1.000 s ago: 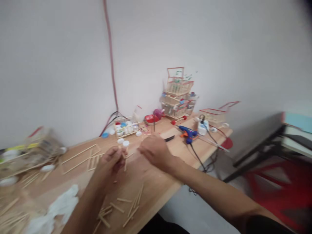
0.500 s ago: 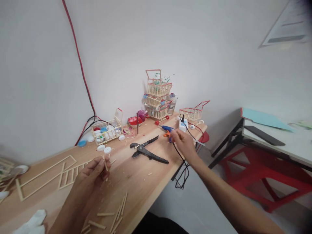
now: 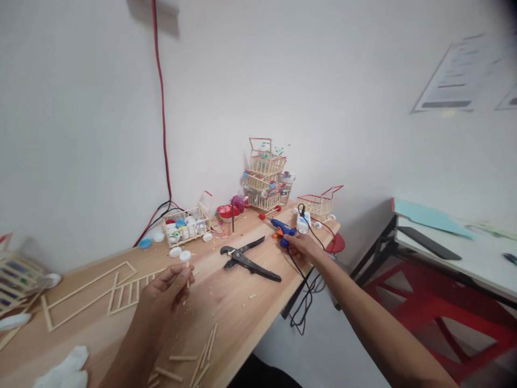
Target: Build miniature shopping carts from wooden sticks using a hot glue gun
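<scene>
My left hand [image 3: 172, 285] is closed, pinching a short wooden stick [image 3: 187, 275] upright over the table. A white bottle cap [image 3: 185, 256] shows at the stick's top end; whether they are joined I cannot tell. On the right, my right hand [image 3: 304, 247] has its fingers closed around the handle of a blue hot glue gun [image 3: 283, 226] with an orange trigger. The gun's nozzle points back and to the left. Between my hands lies a black plier-like cutter [image 3: 248, 261]. Another white cap [image 3: 175, 252] rests just behind the held one.
Stacked miniature stick carts [image 3: 264, 180] stand by the wall, with another cart [image 3: 317, 205] to their right. A stick basket [image 3: 188, 226] holds bottle caps. Stick frames [image 3: 86, 288] lie left, loose sticks [image 3: 205, 350] in front. A power strip [image 3: 302, 221] and cord [image 3: 302, 275] sit near my right hand.
My right hand has come down from above the glue gun's rear onto its handle and closed there. My left hand still holds the stick. The camera view has shifted up and to the left.
</scene>
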{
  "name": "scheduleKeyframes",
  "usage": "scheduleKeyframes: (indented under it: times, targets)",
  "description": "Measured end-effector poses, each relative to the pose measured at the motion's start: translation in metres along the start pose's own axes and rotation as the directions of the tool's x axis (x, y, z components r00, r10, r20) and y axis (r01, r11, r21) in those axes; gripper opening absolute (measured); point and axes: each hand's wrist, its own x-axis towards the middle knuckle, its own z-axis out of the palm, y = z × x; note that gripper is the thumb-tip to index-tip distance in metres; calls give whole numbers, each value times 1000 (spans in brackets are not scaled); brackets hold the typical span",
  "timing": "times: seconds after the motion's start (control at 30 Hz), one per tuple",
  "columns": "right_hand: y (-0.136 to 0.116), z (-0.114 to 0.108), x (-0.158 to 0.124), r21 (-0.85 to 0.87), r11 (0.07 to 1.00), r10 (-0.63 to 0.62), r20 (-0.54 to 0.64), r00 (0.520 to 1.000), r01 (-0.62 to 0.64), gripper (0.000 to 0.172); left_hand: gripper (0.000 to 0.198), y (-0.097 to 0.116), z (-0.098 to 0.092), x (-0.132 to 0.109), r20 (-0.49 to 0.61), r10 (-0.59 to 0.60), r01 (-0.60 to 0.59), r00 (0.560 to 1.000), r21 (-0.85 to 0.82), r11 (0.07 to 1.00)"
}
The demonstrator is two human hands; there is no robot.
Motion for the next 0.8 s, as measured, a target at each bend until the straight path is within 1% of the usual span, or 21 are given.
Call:
scheduleKeyframes:
  times: [0.1,0.23,0.33,0.4,0.47,0.57,0.63,0.7,0.77,0.8]
  targets:
    - [1,1,-3,86,996,31,24,999,-33,46,39,1,2,-2,-4,18,-18,1000,-5,1000]
    - [5,0,-15,210,977,28,17,999,-31,45,41,1,1,-1,43,-14,15,999,-31,999]
    - [4,-4,-30,293,956,-17,-17,1000,21,43,43,2,1,0,16,-17,18,1000,-69,997]
    - [-1,-6,-40,412,907,-76,-46,996,88,42,46,2,1,0,-2,-11,11,1000,-112,994]
    - [-11,-7,-46,570,812,-117,-44,992,121,40,44,3,2,0,14,8,-6,1000,-144,990]
    - [-32,-1,-48,719,690,-131,19,991,78,30,38,6,1,0,27,65,-61,998,-107,992]
    - [-49,8,-47,763,645,-132,79,988,25,25,33,9,0,-1,0,132,-132,991,-24,991]
    - [-66,22,-48,787,617,-118,109,987,-13,23,28,12,-2,-2,-46,206,-203,977,74,976]
    - [-84,39,-52,798,602,-122,115,986,-19,25,25,15,-4,-2,-103,259,-243,960,145,959]
    - [-93,48,-56,798,603,-152,134,979,-16,27,23,16,-6,-2,-128,277,-254,952,167,953]
